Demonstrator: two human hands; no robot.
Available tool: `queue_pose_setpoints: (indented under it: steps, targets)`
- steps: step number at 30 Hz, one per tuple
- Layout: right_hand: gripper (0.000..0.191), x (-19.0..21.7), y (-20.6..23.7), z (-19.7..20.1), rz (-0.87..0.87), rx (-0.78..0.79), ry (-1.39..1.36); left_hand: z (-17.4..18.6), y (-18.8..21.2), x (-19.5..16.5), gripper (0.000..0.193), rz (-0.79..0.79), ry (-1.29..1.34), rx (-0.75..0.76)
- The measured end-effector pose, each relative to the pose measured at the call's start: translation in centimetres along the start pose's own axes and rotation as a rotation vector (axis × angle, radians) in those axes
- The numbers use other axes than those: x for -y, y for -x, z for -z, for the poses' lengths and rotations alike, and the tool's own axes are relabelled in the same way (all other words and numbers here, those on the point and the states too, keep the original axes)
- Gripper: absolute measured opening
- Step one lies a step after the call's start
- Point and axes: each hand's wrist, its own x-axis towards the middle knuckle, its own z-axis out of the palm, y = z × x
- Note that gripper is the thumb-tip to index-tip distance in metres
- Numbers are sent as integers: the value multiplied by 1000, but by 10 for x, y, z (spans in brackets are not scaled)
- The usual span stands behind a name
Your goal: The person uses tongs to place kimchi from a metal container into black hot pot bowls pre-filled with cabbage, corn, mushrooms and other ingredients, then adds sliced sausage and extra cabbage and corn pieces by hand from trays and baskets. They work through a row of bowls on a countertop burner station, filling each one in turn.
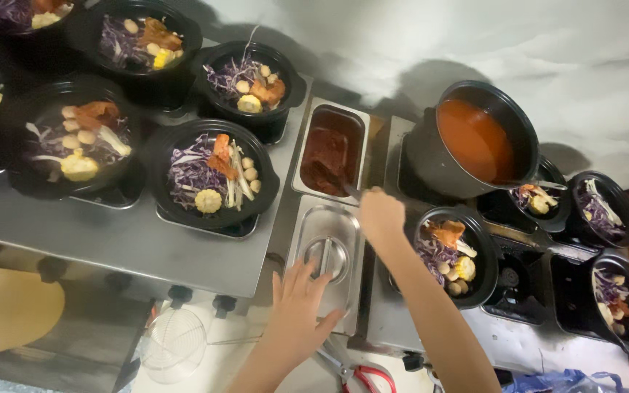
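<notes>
At the middle of the worktop (pixel 132 244), your right hand (pixel 381 215) has its fingers curled shut around the handle of a spoon (pixel 335 182), whose bowl sits down in the dark red paste of the open steel pan (pixel 330 148); the grip is high on the handle, so your knuckles stay out of the sauce. Your left hand (pixel 296 309) rests with fingers spread flat on the lidded steel pan (pixel 327 255) just nearer, steadying it, fingertips beside the lid's knob. Both forearms reach in from the near edge, the right one crossing beside a black bowl (pixel 454 255) of cabbage and corn. The pot of orange broth (pixel 475 138) stands to the far right.
</notes>
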Motion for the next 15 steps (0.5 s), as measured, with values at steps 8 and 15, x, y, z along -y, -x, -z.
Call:
queue_pose_setpoints:
  steps: [8,15]
  targets:
    - [28,-53,38,16,-190,7,-698,-3,-4,-4,62,7,27,-26]
    - [31,-48,42,14,-240,153,-955,-6,-2,-11,65,29,15,-8]
